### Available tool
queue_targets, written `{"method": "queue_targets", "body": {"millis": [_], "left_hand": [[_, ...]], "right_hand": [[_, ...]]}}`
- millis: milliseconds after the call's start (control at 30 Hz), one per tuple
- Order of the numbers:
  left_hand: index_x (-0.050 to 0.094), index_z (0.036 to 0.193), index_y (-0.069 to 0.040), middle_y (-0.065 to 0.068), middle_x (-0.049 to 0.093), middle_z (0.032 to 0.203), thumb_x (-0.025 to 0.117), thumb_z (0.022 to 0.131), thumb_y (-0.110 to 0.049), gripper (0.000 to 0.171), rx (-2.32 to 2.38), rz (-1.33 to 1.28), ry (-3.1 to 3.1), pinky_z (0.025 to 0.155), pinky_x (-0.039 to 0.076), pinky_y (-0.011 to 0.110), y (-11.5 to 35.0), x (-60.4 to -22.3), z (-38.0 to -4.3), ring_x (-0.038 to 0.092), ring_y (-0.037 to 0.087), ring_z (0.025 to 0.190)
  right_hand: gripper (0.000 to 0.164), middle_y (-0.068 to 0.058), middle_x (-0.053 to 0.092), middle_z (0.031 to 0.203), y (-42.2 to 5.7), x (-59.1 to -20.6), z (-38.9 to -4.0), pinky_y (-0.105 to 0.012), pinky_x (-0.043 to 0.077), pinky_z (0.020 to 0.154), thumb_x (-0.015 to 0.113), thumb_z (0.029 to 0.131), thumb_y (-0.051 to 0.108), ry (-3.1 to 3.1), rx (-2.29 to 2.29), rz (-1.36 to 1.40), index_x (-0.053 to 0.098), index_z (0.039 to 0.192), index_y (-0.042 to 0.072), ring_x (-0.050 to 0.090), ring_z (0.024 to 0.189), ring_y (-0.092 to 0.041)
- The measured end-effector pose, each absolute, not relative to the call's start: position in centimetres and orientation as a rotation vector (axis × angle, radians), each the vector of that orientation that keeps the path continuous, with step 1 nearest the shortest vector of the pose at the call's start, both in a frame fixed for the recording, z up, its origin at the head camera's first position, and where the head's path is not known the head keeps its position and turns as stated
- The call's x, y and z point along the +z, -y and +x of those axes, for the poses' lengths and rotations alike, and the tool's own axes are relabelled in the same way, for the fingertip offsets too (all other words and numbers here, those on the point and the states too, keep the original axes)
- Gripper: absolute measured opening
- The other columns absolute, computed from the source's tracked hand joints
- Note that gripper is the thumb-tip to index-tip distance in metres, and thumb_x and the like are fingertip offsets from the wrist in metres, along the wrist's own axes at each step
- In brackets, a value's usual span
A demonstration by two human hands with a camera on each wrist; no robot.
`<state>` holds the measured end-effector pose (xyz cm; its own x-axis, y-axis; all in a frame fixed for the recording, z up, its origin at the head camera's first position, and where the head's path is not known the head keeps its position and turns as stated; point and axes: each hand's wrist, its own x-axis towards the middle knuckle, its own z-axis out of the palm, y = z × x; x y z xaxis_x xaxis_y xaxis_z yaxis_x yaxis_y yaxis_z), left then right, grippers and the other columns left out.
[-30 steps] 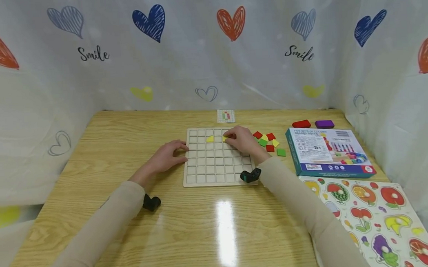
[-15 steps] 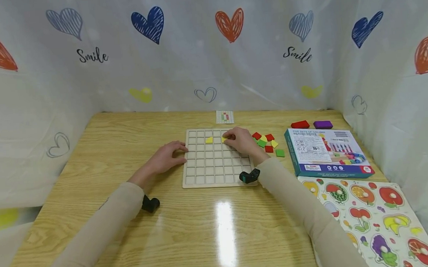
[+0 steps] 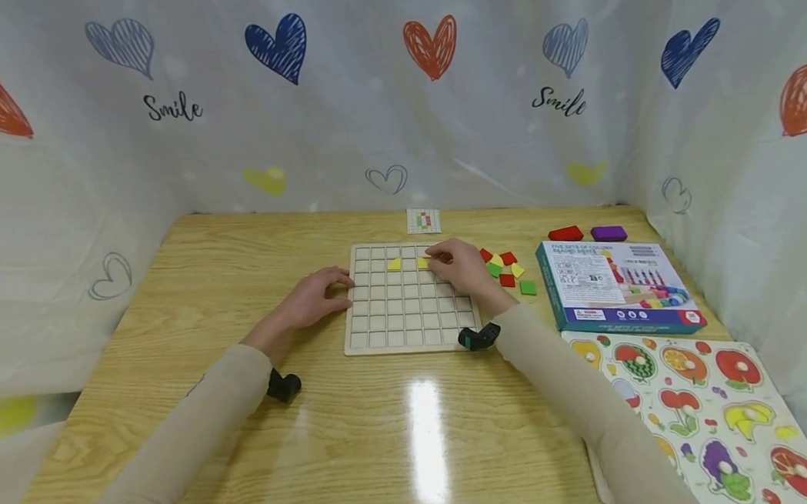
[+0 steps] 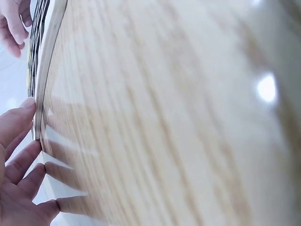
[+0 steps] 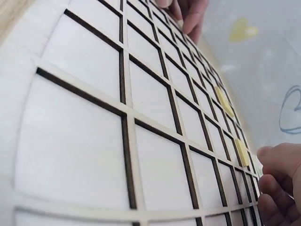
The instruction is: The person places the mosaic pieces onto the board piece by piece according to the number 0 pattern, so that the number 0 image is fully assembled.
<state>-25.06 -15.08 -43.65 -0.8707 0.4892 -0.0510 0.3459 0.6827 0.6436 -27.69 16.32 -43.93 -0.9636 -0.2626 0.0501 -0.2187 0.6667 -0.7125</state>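
Observation:
A pale wooden grid board [image 3: 387,321] lies flat on the table. Two yellow tiles, a left one [image 3: 393,265] and a right one [image 3: 423,263], sit in cells of its second row from the far side. My left hand [image 3: 309,298] rests at the board's left edge, fingertips touching the rim and the table. Beside the right tile hovers my right hand [image 3: 461,268]; in the right wrist view its thumb [image 5: 277,157] is apart from that tile [image 5: 241,152], and I see nothing held. The palm side is partly hidden in the head view.
Several red, green and yellow tiles [image 3: 508,281] lie right of the board. A small pattern card [image 3: 423,221] is behind it. To the right are a toy box [image 3: 617,285], a red block [image 3: 565,234], a purple block [image 3: 609,234] and a fruit puzzle board [image 3: 704,411].
My right hand has let go of the right yellow tile and shifted slightly right, so more of that tile shows. The left hand has stayed at the board's edge.

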Motion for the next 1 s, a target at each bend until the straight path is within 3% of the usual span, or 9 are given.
{"method": "queue_targets", "body": {"millis": [400, 633, 1000], "left_hand": [[0.062, 0.125, -0.002, 0.02, 0.044, 0.147, 0.069, 0.093, -0.017, 0.037, 1.007, 0.684, -2.661, 0.117, 0.018, 0.053, 15.2, -43.9, -25.1, 0.028, 0.038, 0.143], [0.061, 0.127, -0.002, 0.021, 0.044, 0.147, 0.068, 0.094, -0.017, 0.037, 0.986, 0.694, -2.674, 0.116, 0.019, 0.054, 15.3, -44.0, -25.0, 0.027, 0.04, 0.143], [0.061, 0.127, -0.003, 0.02, 0.043, 0.147, 0.068, 0.093, -0.017, 0.037, 0.981, 0.686, -2.668, 0.116, 0.019, 0.053, 15.3, -43.9, -25.1, 0.028, 0.039, 0.142]], "right_hand": [[0.035, -0.01, 0.061, 0.122, -22.9, -42.4, -22.9, -0.043, 0.048, 0.094, 0.059, 0.099, 0.023, -2.822, -1.34, -0.122, 0.061, 0.13, 0.007, 0.056, 0.112, -0.027], [0.037, -0.013, 0.061, 0.118, -24.7, -43.4, -20.4, -0.043, 0.05, 0.091, 0.062, 0.098, 0.022, -2.786, -1.202, -0.152, 0.06, 0.131, 0.004, 0.059, 0.106, -0.027], [0.036, -0.014, 0.063, 0.114, -24.6, -45.2, -20.4, -0.041, 0.052, 0.086, 0.067, 0.094, 0.018, -2.853, -1.14, -0.209, 0.063, 0.126, 0.002, 0.061, 0.099, -0.025]]}}
